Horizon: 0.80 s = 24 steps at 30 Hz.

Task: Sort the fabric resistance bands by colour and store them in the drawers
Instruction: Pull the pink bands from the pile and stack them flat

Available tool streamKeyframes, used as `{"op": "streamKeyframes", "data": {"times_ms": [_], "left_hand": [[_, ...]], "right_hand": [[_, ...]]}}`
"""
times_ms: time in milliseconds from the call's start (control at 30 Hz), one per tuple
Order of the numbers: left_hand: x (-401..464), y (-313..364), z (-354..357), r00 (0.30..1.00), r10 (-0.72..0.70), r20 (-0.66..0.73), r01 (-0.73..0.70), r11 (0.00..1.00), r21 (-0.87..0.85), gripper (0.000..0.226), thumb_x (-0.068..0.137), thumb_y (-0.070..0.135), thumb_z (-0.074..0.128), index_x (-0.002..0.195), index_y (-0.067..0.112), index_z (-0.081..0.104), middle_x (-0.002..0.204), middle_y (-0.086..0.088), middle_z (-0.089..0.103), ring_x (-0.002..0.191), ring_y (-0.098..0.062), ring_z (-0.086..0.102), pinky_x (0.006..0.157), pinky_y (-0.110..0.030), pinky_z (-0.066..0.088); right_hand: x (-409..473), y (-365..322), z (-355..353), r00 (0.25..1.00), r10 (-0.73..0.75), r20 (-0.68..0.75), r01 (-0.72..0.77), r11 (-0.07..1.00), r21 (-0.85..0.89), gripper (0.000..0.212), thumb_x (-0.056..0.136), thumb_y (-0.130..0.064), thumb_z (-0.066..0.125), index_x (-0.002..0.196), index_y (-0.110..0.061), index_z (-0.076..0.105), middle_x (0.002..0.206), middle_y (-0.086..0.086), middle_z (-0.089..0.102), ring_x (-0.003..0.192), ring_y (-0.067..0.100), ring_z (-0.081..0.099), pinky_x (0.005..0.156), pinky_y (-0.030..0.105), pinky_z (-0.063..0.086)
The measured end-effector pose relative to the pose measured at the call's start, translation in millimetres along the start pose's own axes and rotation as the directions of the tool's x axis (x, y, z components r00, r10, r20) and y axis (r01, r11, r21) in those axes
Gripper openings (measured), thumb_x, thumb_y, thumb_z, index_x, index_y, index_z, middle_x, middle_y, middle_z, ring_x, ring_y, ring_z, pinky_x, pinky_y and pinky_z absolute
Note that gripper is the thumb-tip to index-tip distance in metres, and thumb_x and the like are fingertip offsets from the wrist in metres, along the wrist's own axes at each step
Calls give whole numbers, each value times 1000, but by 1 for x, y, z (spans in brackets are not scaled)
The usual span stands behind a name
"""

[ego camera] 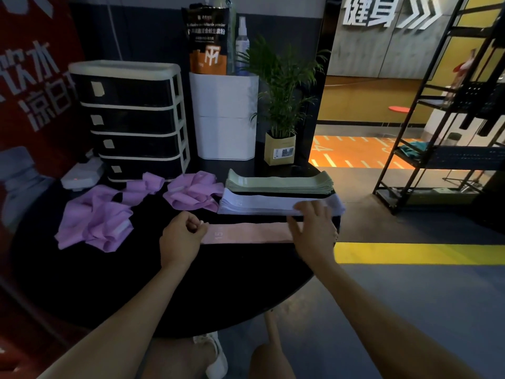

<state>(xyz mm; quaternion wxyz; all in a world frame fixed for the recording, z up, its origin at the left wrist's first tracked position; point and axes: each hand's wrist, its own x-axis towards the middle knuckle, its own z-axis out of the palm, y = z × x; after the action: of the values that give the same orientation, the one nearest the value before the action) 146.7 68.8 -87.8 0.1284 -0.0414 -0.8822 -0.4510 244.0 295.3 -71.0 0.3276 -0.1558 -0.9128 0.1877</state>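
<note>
Between our two hands a pink band lies flat on the black table. Our left hand has its grip clenched on the band's left end; our right hand rests spread flat, released, across the right end. Just beyond that hand sit a white stack and a green stack. Left of our grip, loose purple bands lie crumpled before the closed drawers.

On the black round table stand a white box and a potted plant, with a black shelf rack nearby.
</note>
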Motion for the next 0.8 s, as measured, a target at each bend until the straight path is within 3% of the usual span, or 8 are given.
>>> {"op": "streamKeyframes", "data": {"times_ms": [133,267,433,533,667,733,800], "left_hand": [[0,-1,0,1000,2,1,-2,1000,-8,18,80,25,71,75,15,56,74,6,58,70,-15,54,67,-26,37],[2,-3,1,1000,10,0,-10,1000,-22,20,80,28,71,75,17,55,74,6,59,69,-13,54,65,-27,39],[5,-6,3,999,24,41,-19,993,-118,21,79,30,72,77,19,54,73,7,57,67,-11,54,70,-32,48],[6,-9,-3,995,54,82,-36,978,-204,24,79,25,73,92,14,56,95,-1,56,83,-12,55,80,-31,50],[10,-18,-20,916,199,349,-100,954,-281,54,76,14,75,123,19,49,128,3,42,117,-6,43,100,-22,34],[12,-25,-22,868,243,433,-136,955,-264,59,74,13,77,125,24,50,133,5,44,121,-6,44,107,-26,34],[14,-28,-19,868,215,447,-114,964,-242,61,73,13,78,126,26,51,132,5,49,121,-9,48,109,-34,36]], "right_hand": [[-16,-37,25,943,-247,224,224,967,124,29,87,-30,61,113,-17,60,113,3,49,107,23,42,90,31,33],[-22,-40,40,896,-235,375,222,972,78,37,90,-42,54,123,-26,54,123,-1,42,116,19,35,97,34,29],[-22,-39,41,908,-212,360,193,977,86,29,91,-35,52,118,-27,58,119,-1,44,112,20,37,92,33,28],[-22,-39,41,911,-200,360,177,980,96,27,92,-34,51,118,-27,59,119,-2,44,113,19,37,93,33,27],[-22,-39,42,915,-194,353,172,981,92,27,91,-33,53,116,-28,59,118,-2,44,112,20,37,93,34,28],[-23,-39,42,914,-193,358,176,981,79,29,90,-36,54,117,-28,58,119,-2,44,113,20,38,94,34,29],[-23,-40,42,912,-185,366,173,983,67,32,89,-43,54,118,-29,57,120,-3,44,115,19,37,96,35,29]]}}
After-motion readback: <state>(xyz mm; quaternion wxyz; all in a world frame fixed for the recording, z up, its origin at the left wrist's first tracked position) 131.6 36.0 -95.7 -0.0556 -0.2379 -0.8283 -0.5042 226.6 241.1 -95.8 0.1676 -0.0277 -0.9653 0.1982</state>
